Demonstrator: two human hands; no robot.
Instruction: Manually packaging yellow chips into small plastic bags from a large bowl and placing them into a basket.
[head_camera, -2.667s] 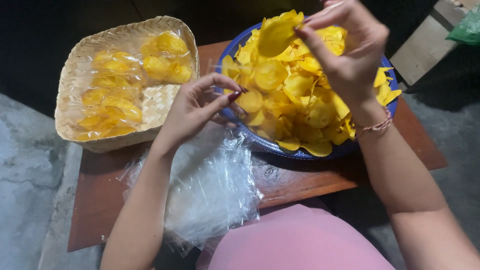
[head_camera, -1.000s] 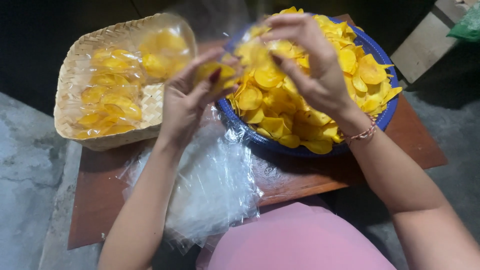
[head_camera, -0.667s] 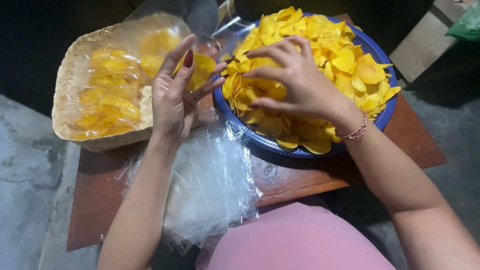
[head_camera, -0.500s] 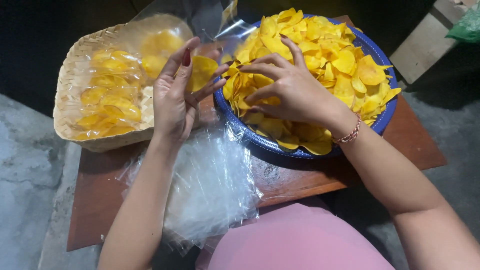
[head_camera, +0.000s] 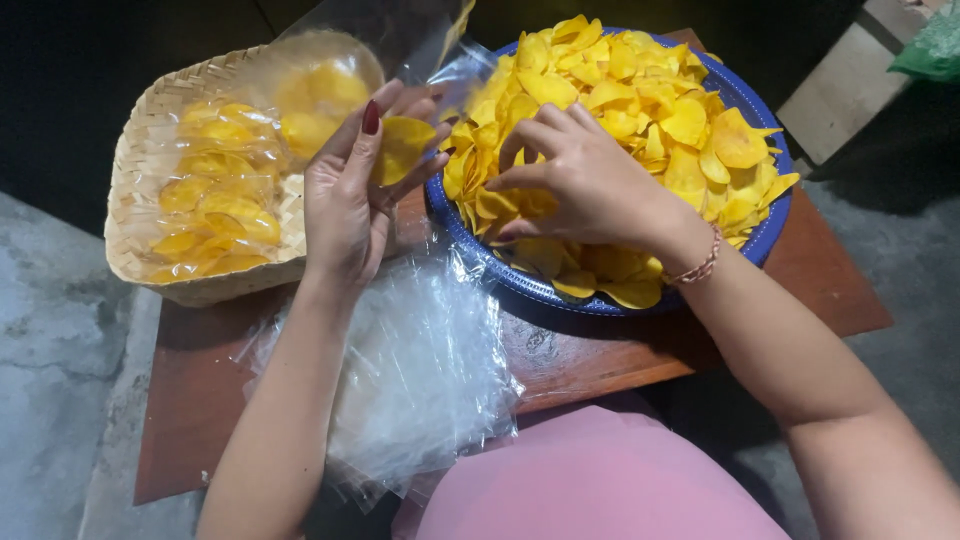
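I look down on a low wooden table (head_camera: 640, 360); on it sits a blue basin (head_camera: 770, 225) heaped with yellow chips (head_camera: 640, 90), and to its left a woven bamboo tray (head_camera: 150, 140) of filled bags (head_camera: 215, 200). A stack of empty clear bags (head_camera: 420, 370) lies at the near edge. My right hand (head_camera: 590, 190) is curled loosely into the pile, fingers closing on a few chips. My left hand (head_camera: 350, 205) holds an open clear bag (head_camera: 400, 40) upright with a chip (head_camera: 400, 148) pinched against thumb and fingers. I judge the thin bag mouth may fold shut, so chips could spill onto the table, or crack if I squeeze them.
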